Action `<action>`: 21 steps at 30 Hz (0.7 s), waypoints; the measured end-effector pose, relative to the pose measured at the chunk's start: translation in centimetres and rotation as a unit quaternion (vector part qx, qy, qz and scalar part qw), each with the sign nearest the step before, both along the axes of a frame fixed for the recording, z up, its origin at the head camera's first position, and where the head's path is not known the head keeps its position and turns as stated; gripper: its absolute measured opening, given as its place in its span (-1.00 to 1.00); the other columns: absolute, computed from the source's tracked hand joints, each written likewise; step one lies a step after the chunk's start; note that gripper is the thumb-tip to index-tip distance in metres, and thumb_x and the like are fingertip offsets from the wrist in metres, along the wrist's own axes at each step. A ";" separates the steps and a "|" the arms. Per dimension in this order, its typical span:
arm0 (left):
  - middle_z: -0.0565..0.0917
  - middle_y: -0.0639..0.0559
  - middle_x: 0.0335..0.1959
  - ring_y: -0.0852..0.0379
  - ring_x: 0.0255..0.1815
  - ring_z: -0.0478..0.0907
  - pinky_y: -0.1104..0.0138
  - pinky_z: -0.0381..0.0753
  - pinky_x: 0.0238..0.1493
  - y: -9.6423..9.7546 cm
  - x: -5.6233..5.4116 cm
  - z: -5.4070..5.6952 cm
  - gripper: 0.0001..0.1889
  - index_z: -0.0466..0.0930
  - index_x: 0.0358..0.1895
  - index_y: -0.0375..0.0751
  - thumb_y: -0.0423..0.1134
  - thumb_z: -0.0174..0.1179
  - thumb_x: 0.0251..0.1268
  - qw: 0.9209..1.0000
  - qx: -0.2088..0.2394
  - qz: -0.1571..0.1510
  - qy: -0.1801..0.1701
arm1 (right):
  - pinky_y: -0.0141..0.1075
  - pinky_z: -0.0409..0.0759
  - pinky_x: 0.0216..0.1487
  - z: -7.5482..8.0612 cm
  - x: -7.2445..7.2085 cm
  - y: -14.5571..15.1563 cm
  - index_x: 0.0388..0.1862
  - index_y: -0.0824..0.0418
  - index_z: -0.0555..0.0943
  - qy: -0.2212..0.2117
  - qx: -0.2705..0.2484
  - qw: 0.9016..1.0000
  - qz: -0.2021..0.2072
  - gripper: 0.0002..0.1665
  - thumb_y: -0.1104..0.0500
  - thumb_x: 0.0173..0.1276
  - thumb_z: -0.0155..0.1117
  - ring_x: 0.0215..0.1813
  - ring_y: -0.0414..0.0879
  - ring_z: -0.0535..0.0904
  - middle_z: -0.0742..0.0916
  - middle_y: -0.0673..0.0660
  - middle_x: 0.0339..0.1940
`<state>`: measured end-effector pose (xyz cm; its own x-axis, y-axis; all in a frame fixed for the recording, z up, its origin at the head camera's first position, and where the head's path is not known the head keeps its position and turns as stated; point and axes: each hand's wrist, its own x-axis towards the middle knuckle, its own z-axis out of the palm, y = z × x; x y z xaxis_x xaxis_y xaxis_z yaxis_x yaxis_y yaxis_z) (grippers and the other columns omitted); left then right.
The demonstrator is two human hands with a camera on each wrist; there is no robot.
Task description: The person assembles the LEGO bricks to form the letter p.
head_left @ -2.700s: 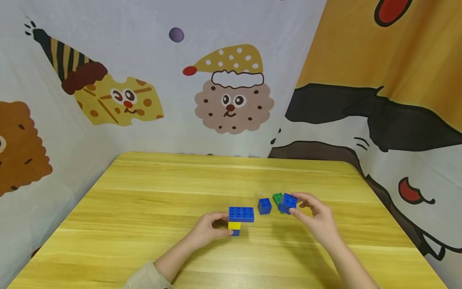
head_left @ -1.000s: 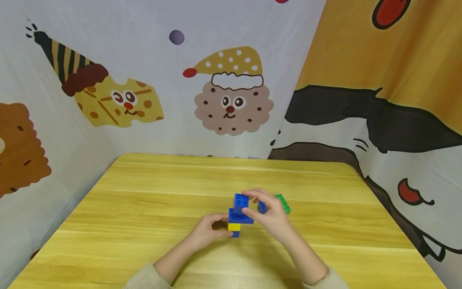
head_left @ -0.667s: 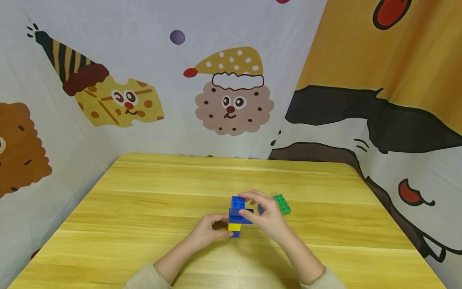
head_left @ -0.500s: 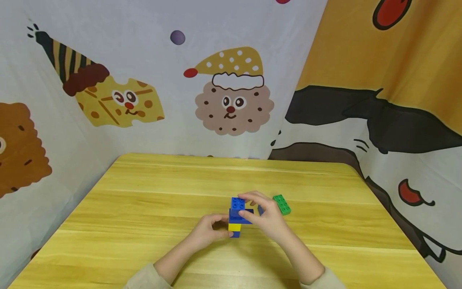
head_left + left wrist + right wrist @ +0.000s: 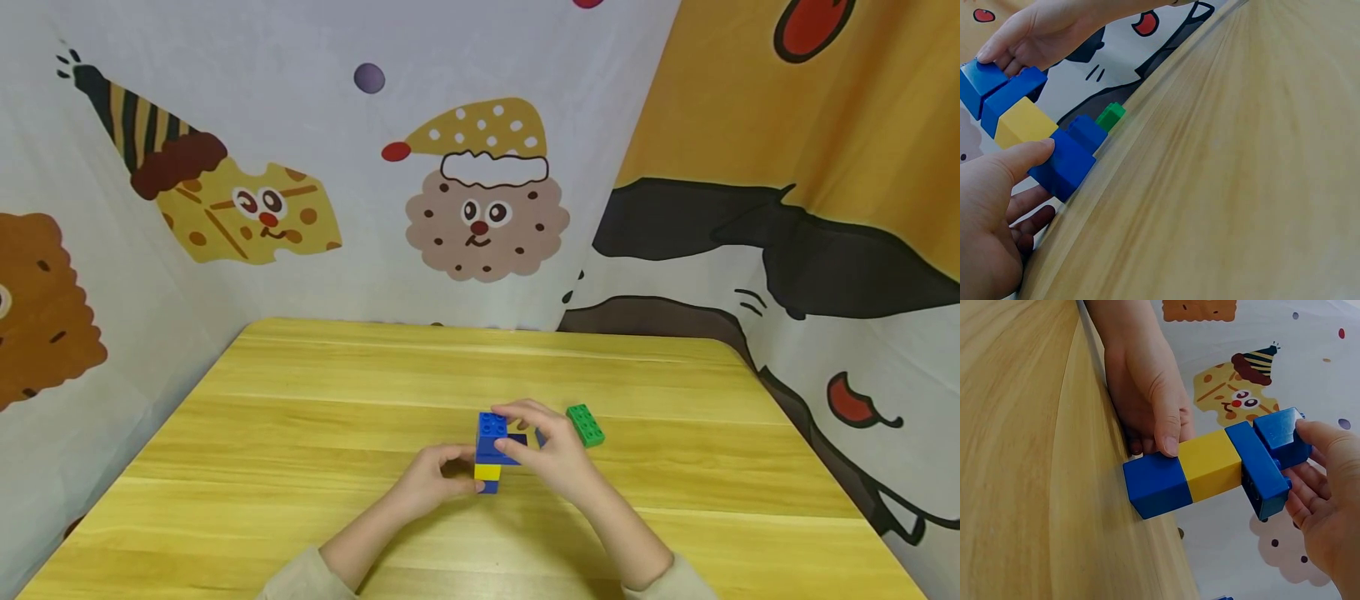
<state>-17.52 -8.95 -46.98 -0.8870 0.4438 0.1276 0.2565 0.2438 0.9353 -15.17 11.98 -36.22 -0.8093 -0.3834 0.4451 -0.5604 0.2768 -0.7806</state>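
Observation:
A small tower of bricks stands on the table: a blue brick (image 5: 1159, 484) at the bottom, a yellow brick (image 5: 1210, 464) above it, then a long blue brick (image 5: 1259, 469) laid crosswise. On the long brick's left end sits a square blue brick (image 5: 492, 427); whether it is fully pressed down I cannot tell. My right hand (image 5: 557, 450) pinches this top brick between thumb and fingers. Low on the tower, my left hand (image 5: 426, 483) grips the bottom blue brick, its thumb near the joint with the yellow one.
Behind my right hand stands another blue brick (image 5: 1088, 133), mostly hidden in the head view. A green brick (image 5: 585, 425) lies just right of it on the wooden table (image 5: 337, 400). Cartoon-printed cloth (image 5: 300, 100) hangs around the table's far side.
My right hand has carried the square blue brick leftward from beside the green brick and lowered it onto the long blue brick's left end. The left hand has kept its hold.

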 end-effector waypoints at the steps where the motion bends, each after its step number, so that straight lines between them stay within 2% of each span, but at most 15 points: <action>1: 0.65 0.16 -0.06 0.10 0.00 0.52 0.02 0.41 0.09 0.0 0.0 0.0 -0.59 0.63 0.07 -0.08 -0.16 0.40 0.11 1.000 0.000 -0.001 0.000 | 0.06 0.53 -0.10 0.0 0.0 0.0 0.05 0.37 0.61 0.004 0.001 1.000 0.001 -0.61 0.40 0.21 0.35 -0.07 0.17 0.53 0.67 0.19 -0.03; 2: 0.66 0.13 -0.06 0.07 0.00 0.52 0.01 0.41 0.09 0.0 0.3 0.5 -0.59 0.63 0.07 -0.10 -0.18 0.39 0.12 1.000 0.002 -0.001 0.000 | 0.06 0.53 -0.09 0.0 0.0 0.0 0.05 0.39 0.60 0.009 0.001 1.000 0.003 -0.61 0.41 0.21 0.35 -0.08 0.13 0.54 0.67 0.19 -0.03; 7: 0.66 0.15 -0.06 0.07 0.01 0.52 -0.01 0.39 0.11 0.0 0.2 0.5 -0.59 0.63 0.07 -0.10 -0.17 0.39 0.11 1.000 -0.002 0.000 0.001 | 0.11 0.54 -0.06 -0.1 -0.2 0.0 0.02 0.43 0.60 0.032 -0.009 0.999 0.022 -0.62 0.44 0.19 0.35 -0.05 -0.04 0.56 0.67 0.22 -0.04; 8: 0.66 0.16 -0.06 0.07 0.02 0.52 -0.01 0.38 0.11 0.0 0.2 0.5 -0.59 0.63 0.07 -0.10 -0.17 0.39 0.11 1.000 -0.003 0.000 0.001 | 0.11 0.53 -0.04 -0.1 -0.2 -0.1 0.02 0.43 0.60 0.033 -0.010 0.999 0.025 -0.62 0.45 0.19 0.34 -0.03 -0.05 0.56 0.67 0.22 -0.04; 9: 0.65 0.20 -0.06 0.09 0.02 0.52 0.00 0.38 0.12 0.0 -0.1 0.1 -0.58 0.64 0.07 -0.06 -0.14 0.40 0.10 1.000 -0.006 0.000 0.001 | 0.12 0.52 -0.03 0.0 -0.3 -0.1 0.02 0.44 0.60 0.035 -0.009 0.999 0.028 -0.63 0.45 0.19 0.34 -0.02 -0.04 0.56 0.67 0.22 -0.05; 13: 0.65 0.19 -0.06 0.09 0.02 0.51 -0.01 0.38 0.11 0.0 -0.1 0.2 -0.58 0.64 0.06 -0.06 -0.14 0.40 0.09 1.000 -0.005 0.000 0.002 | 0.08 0.53 0.00 0.3 -0.2 -0.1 0.01 0.44 0.61 0.038 0.006 0.999 0.026 -0.63 0.44 0.19 0.35 -0.01 0.00 0.58 0.67 0.21 -0.05; 17: 0.65 0.14 -0.05 0.06 0.02 0.51 -0.04 0.38 0.11 0.0 0.0 0.3 -0.59 0.63 0.07 -0.09 -0.18 0.40 0.10 1.000 -0.004 -0.001 0.006 | -0.05 0.57 -0.01 0.4 -0.3 0.0 0.00 0.42 0.62 0.033 0.022 0.999 0.022 -0.64 0.43 0.18 0.36 -0.04 0.00 0.60 0.68 0.20 -0.06; 21: 0.65 0.10 -0.05 0.03 0.02 0.51 -0.07 0.37 0.11 0.1 0.1 0.5 -0.59 0.61 0.08 -0.14 -0.24 0.39 0.12 1.000 -0.004 0.000 0.003 | -0.14 0.56 0.00 -0.9 -1.2 0.3 0.01 0.35 0.64 0.019 0.026 0.999 0.019 -0.62 0.41 0.17 0.38 -0.03 0.02 0.59 0.68 0.15 -0.04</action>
<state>-17.39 -8.87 -46.53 -0.8860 0.4450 0.1304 0.2630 0.2507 0.9317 -16.38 12.26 -37.17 -0.7769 -0.4368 0.4535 -0.5998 0.2940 -0.7442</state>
